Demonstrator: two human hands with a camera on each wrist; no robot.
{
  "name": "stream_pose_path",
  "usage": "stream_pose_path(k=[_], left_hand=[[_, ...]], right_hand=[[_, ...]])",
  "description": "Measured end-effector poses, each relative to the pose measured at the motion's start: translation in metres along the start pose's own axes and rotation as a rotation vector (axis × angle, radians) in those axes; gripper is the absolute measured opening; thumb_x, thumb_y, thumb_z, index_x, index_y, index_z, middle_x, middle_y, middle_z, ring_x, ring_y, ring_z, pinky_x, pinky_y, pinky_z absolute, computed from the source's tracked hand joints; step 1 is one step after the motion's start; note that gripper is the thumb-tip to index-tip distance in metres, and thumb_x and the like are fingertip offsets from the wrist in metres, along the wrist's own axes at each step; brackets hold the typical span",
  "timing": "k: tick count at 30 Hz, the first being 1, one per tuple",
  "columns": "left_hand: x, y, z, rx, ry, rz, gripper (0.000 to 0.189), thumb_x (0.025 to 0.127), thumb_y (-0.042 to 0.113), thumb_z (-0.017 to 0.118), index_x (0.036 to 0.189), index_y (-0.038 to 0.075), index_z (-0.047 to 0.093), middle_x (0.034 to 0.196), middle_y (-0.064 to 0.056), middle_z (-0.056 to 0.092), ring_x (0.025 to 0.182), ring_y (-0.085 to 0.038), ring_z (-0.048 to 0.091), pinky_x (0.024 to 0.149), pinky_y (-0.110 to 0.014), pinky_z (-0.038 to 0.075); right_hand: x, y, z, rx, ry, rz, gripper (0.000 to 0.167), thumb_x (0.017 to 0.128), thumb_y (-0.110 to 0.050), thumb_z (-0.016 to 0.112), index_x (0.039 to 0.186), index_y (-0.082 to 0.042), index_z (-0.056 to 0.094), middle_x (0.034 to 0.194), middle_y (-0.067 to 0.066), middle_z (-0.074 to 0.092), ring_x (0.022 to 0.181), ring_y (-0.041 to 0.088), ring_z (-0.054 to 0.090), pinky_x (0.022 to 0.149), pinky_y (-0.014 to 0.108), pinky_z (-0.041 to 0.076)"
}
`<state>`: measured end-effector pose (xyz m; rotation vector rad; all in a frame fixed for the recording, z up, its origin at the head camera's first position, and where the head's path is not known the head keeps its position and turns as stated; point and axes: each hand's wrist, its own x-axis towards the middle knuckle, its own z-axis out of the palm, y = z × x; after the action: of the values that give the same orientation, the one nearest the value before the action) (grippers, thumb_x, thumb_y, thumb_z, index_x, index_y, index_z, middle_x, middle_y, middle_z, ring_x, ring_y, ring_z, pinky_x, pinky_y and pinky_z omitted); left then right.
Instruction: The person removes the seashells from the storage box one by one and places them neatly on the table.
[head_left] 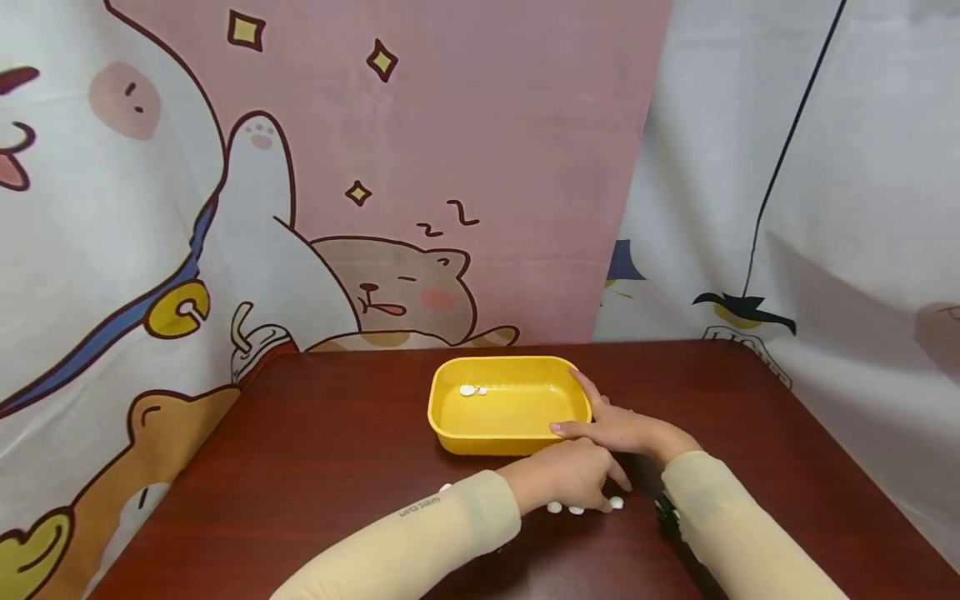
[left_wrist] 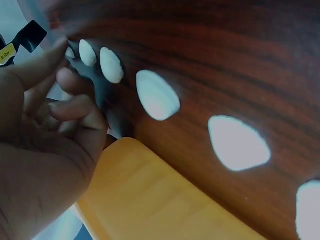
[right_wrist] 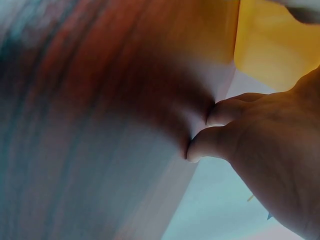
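A yellow plastic basin (head_left: 510, 446) stands on the dark wooden table. My right hand (head_left: 622, 429) rests at its right end, fingers spread; the thumb lies over the front rim and the index finger along the right side. Outer fingers (right_wrist: 215, 140) touch the tabletop outside the basin. Just in front of the basin, my left hand (head_left: 573, 473) reaches low across to the right with its palm side down. Its thumb and index finger stand apart around a small white pebble-like piece (head_left: 617, 502). More white pieces (left_wrist: 157, 95) lie in a spaced row beside the basin, smooth and flattish.
Inside the basin, at its back left, lie two small white pieces (head_left: 467, 390). A black object (head_left: 678, 525) shows beside the right forearm. Behind the table (head_left: 337, 433) hangs a cartoon-printed cloth (head_left: 525, 167), which also runs along both sides.
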<state>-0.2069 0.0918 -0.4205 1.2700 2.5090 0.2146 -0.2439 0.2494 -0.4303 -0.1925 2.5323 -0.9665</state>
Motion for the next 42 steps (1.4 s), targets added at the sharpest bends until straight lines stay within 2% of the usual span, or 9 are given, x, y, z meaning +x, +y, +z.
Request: stream_pose_path(k=[4, 8, 15, 17, 25, 26, 33, 39, 42], left_hand=[[0.0, -0.003, -0.001, 0.024, 0.014, 0.099, 0.021, 0.097, 0.028, 0.08, 0.118, 0.032, 0.081, 0.069, 0.016, 0.065, 0.055, 0.004, 0.057, 0.061, -0.009, 0.046], [-0.003, -0.007, 0.002, 0.028, 0.041, 0.086, 0.012, 0.097, 0.028, 0.08, 0.109, 0.032, 0.082, 0.072, 0.017, 0.065, 0.055, 0.004, 0.057, 0.061, -0.009, 0.045], [-0.009, -0.009, 0.001, 0.057, 0.056, 0.103, 0.006, 0.098, 0.029, 0.079, 0.103, 0.029, 0.081, 0.079, 0.018, 0.066, 0.067, 0.005, 0.058, 0.066, -0.01, 0.045], [-0.009, -0.009, 0.001, 0.081, 0.054, 0.104, 0.004, 0.098, 0.033, 0.078, 0.101, 0.03, 0.08, 0.078, 0.018, 0.066, 0.069, 0.005, 0.058, 0.067, -0.011, 0.045], [-0.011, -0.01, 0.008, 0.151, 0.055, 0.125, 0.019, 0.096, 0.047, 0.078, 0.085, 0.031, 0.076, 0.069, 0.023, 0.065, 0.066, 0.007, 0.057, 0.064, -0.012, 0.045], [-0.012, -0.01, 0.008, 0.151, 0.059, 0.131, 0.02, 0.096, 0.048, 0.078, 0.085, 0.031, 0.075, 0.07, 0.023, 0.064, 0.067, 0.007, 0.056, 0.064, -0.012, 0.044], [-0.015, -0.013, 0.009, 0.09, 0.048, 0.163, 0.014, 0.097, 0.043, 0.078, 0.101, 0.03, 0.077, 0.07, 0.017, 0.061, 0.064, 0.004, 0.055, 0.061, -0.012, 0.042], [-0.016, -0.015, 0.009, 0.095, 0.052, 0.128, 0.011, 0.098, 0.042, 0.077, 0.096, 0.032, 0.076, 0.067, 0.017, 0.059, 0.064, 0.003, 0.055, 0.061, -0.014, 0.042], [-0.018, -0.018, 0.009, 0.087, 0.068, 0.105, 0.012, 0.098, 0.043, 0.077, 0.099, 0.031, 0.077, 0.068, 0.017, 0.059, 0.065, 0.003, 0.055, 0.061, -0.014, 0.043]], right_hand=[[0.0, -0.003, -0.002, -0.004, 0.008, 0.0, 0.122, 0.091, -0.078, 0.063, 0.168, -0.034, -0.021, 0.173, 0.037, 0.005, 0.152, 0.059, 0.035, 0.115, 0.082, 0.029], [0.0, -0.005, -0.001, -0.004, 0.006, 0.0, 0.122, 0.091, -0.078, 0.062, 0.168, -0.034, -0.02, 0.174, 0.037, 0.002, 0.156, 0.06, 0.027, 0.116, 0.083, 0.025], [0.0, -0.005, -0.001, -0.013, 0.022, 0.021, 0.123, 0.089, -0.08, 0.063, 0.169, -0.034, -0.019, 0.173, 0.036, 0.007, 0.149, 0.059, 0.04, 0.114, 0.082, 0.03], [0.001, -0.005, -0.001, -0.014, 0.026, 0.024, 0.123, 0.089, -0.081, 0.062, 0.169, -0.035, -0.018, 0.173, 0.037, 0.007, 0.149, 0.06, 0.039, 0.114, 0.083, 0.03], [0.0, -0.001, 0.004, 0.012, 0.007, 0.023, 0.123, 0.09, -0.079, 0.063, 0.169, -0.033, -0.019, 0.175, 0.035, 0.0, 0.157, 0.058, 0.024, 0.117, 0.082, 0.025], [0.0, -0.001, 0.004, 0.014, 0.004, 0.023, 0.123, 0.09, -0.079, 0.063, 0.169, -0.033, -0.019, 0.175, 0.035, -0.001, 0.158, 0.059, 0.021, 0.118, 0.082, 0.024], [0.001, -0.002, 0.002, -0.006, 0.035, 0.042, 0.123, 0.087, -0.082, 0.063, 0.169, -0.036, -0.017, 0.175, 0.032, 0.008, 0.152, 0.06, 0.033, 0.115, 0.084, 0.027], [0.001, -0.001, 0.003, -0.017, 0.026, 0.03, 0.123, 0.089, -0.081, 0.062, 0.169, -0.033, -0.018, 0.175, 0.034, 0.004, 0.156, 0.06, 0.025, 0.115, 0.084, 0.026], [0.0, -0.002, 0.004, -0.023, 0.035, 0.035, 0.122, 0.088, -0.082, 0.062, 0.169, -0.034, -0.017, 0.174, 0.035, 0.008, 0.151, 0.062, 0.033, 0.114, 0.083, 0.028]])
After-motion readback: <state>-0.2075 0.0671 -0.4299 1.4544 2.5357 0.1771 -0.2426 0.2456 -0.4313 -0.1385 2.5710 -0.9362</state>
